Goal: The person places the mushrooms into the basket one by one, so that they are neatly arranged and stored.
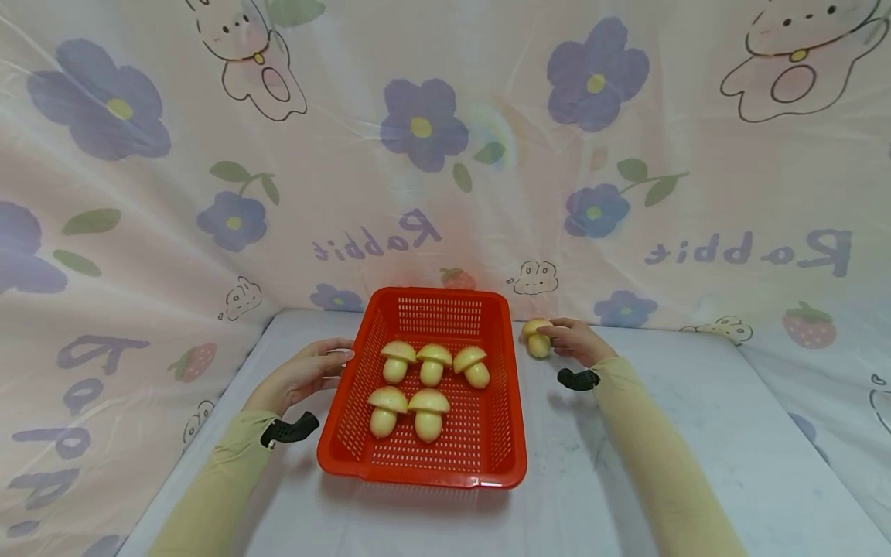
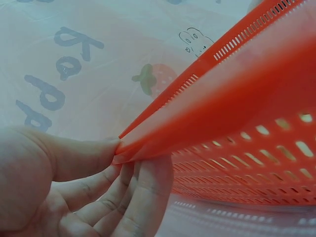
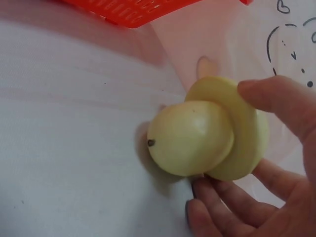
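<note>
A red plastic basket (image 1: 516, 394) with slotted walls holds several yellow toy mushrooms (image 1: 428, 424), set in two rows. My left hand (image 1: 306, 377) pinches the basket's left rim; the left wrist view has the thumb on top and the fingers (image 2: 153, 192) beneath the edge. To the right of the basket, near the back of the table, my right hand (image 1: 576, 342) grips another yellow toy mushroom (image 3: 190, 138) by its cap. Its thumb lies on one side of the cap and the fingers on the other, and the stem points away from the palm.
A white table (image 1: 696, 433) carries the basket. Behind and at the left hangs a pale pink curtain (image 1: 487, 216) printed with flowers, rabbits and strawberries, meeting the table's back edge. Black curved pieces (image 1: 578, 379) are worn at both wrists.
</note>
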`<state>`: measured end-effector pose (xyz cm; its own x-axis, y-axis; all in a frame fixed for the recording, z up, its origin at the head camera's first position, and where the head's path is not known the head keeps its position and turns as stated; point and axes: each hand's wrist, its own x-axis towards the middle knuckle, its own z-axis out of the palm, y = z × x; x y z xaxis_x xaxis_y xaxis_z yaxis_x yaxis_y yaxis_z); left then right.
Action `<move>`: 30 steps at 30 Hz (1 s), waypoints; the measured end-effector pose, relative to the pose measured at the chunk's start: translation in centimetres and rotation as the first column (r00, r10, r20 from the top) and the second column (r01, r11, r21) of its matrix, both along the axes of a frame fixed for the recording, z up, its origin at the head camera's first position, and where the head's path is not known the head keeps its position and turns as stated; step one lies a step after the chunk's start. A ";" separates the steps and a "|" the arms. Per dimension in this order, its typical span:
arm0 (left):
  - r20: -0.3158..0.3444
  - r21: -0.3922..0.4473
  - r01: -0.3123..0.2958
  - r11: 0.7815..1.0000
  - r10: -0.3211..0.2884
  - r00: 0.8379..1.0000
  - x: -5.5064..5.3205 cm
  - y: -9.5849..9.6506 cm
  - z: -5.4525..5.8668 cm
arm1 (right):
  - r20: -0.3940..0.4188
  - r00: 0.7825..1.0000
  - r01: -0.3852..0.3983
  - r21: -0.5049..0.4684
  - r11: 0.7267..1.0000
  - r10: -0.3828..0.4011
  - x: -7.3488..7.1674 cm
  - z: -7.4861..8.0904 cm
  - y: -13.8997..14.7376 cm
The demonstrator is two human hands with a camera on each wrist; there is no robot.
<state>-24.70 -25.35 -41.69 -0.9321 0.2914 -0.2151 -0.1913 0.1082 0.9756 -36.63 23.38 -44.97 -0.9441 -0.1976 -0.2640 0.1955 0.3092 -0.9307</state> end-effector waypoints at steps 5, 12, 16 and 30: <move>-0.002 0.004 0.004 1.000 -0.004 1.000 -0.1 0.0 -0.1 | 0.004 1.000 0.004 0.014 1.000 -0.004 0.3 0.2 -0.2; -0.006 -0.001 0.002 1.000 -0.002 1.000 -0.1 0.0 -0.3 | -0.003 1.000 0.011 0.019 1.000 -0.011 0.3 -0.2 0.1; -0.001 0.004 -0.002 1.000 0.002 1.000 -0.1 0.0 -0.3 | -0.021 1.000 0.006 -0.020 1.000 -0.006 0.6 -0.5 0.3; -0.003 -0.003 -0.013 1.000 0.013 1.000 0.0 -0.1 -0.2 | -0.033 0.999 -0.031 -0.083 0.996 0.028 2.6 -1.0 1.7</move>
<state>-24.66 -25.45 -41.91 -0.9363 0.2789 -0.2134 -0.1898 0.1092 0.9757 -34.07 25.06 -45.98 -0.9453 -0.2454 -0.2151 0.1571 0.2353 -0.9591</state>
